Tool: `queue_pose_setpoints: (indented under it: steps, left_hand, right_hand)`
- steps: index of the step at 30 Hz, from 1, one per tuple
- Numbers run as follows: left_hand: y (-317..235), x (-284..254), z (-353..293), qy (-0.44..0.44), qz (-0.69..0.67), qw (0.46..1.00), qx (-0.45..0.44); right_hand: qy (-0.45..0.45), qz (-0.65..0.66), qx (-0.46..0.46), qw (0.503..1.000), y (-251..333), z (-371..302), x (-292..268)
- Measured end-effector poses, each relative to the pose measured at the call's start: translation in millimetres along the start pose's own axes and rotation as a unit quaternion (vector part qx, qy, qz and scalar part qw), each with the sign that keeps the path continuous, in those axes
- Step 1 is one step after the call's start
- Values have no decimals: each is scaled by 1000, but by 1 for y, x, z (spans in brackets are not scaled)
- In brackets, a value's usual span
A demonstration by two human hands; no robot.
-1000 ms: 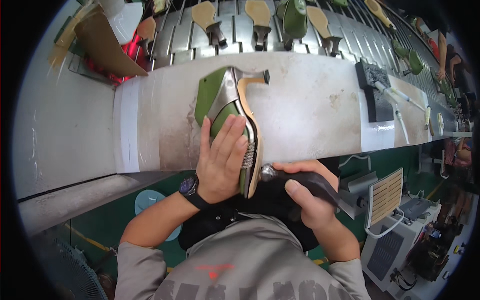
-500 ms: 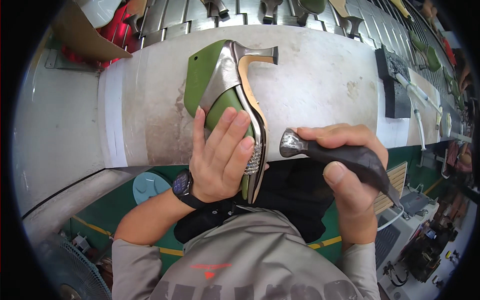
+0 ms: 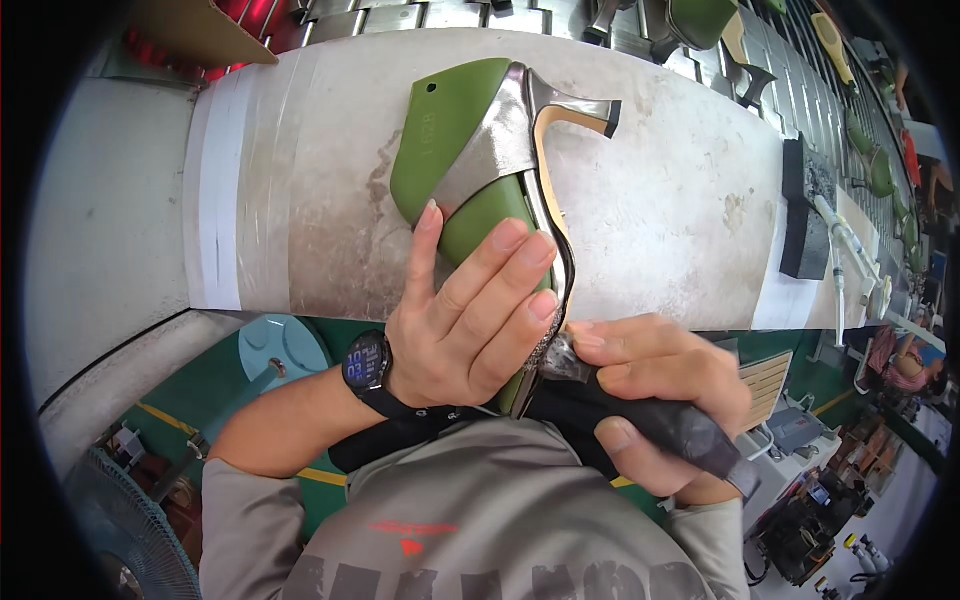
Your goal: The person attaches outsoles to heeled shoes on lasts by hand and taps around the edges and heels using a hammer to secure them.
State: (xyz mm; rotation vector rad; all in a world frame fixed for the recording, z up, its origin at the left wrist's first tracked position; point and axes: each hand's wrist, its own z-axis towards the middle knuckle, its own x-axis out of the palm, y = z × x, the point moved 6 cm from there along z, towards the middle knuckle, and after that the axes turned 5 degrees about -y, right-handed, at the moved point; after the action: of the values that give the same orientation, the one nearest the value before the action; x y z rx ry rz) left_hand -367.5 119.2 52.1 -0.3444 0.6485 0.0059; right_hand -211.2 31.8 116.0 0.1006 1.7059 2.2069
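Note:
A silver high-heeled shoe (image 3: 498, 135) lies on its side around a green shoe last (image 3: 440, 125), its heel pointing right and its toe toward me. My left hand (image 3: 465, 320) holds it near the front, fingers laid across the upper; the thumb is hidden. Closed in my right hand (image 3: 665, 380) is a black-handled tool (image 3: 665, 425) with a flared metal head. That head meets the sole edge beside the sparkling band near the toe. The exact contact spot is partly covered by my fingers.
The shoe rests on a worn pale bench (image 3: 670, 200). Beyond it runs a slatted metal conveyor (image 3: 400, 22) carrying more shoes on lasts. A black block (image 3: 805, 210) and brushes (image 3: 850, 240) lie at the right. A blue round stool (image 3: 285, 345) and a fan (image 3: 130, 530) stand lower left.
The tool in my right hand has moved left and toward me, from apart to against the shoe's sole edge. My left hand still holds the shoe, now slightly farther right in view.

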Motion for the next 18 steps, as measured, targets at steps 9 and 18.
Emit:
queue_pose_setpoints:
  steps: [9, 18]
  left_hand:
    - [-3, 2, -3, -8, -2, 1000, 12]
    - [-5, 3, -4, -19, -3, 1000, -3]
  right_hand:
    - [49, 36, 88, 994, -4, -67, 45]
    - [-337, 205, 75, 916, 37, -53, -24]
